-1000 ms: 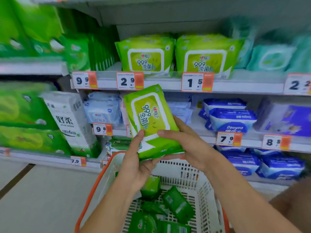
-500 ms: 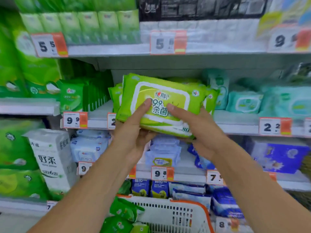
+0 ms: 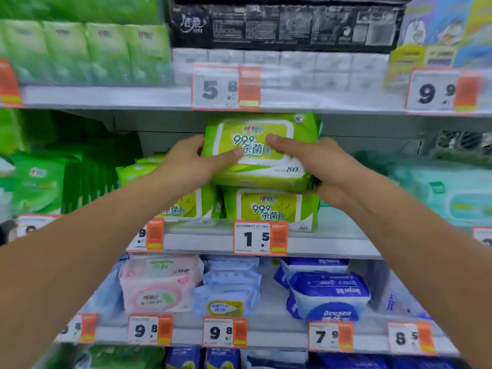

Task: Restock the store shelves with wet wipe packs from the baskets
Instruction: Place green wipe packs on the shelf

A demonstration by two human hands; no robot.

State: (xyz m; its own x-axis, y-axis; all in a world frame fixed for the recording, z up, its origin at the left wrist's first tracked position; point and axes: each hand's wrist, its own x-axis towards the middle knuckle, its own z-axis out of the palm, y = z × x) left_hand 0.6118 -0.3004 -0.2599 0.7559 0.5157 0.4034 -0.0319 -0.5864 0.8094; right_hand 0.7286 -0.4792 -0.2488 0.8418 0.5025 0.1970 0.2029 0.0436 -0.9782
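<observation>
Facing tiered grey store shelving, the view showed a middle shelf (image 3: 332,243) whose front edge carried orange-and-white price tags (image 3: 260,237). Two lime-green wet wipe packs stood side by side on it, the right-hand pack (image 3: 271,209) beside the left-hand pack (image 3: 191,206). A third, the held pack (image 3: 262,153), lay on top of them with its long axis running left to right and its printed face (label upright) turned outward. The left hand (image 3: 186,163) gripped its left end, thumb across the front; the right hand (image 3: 316,166) clasped its right end likewise. Teal packs (image 3: 447,190) sat to the right, and blue packs (image 3: 330,294) on the shelf below.
</observation>
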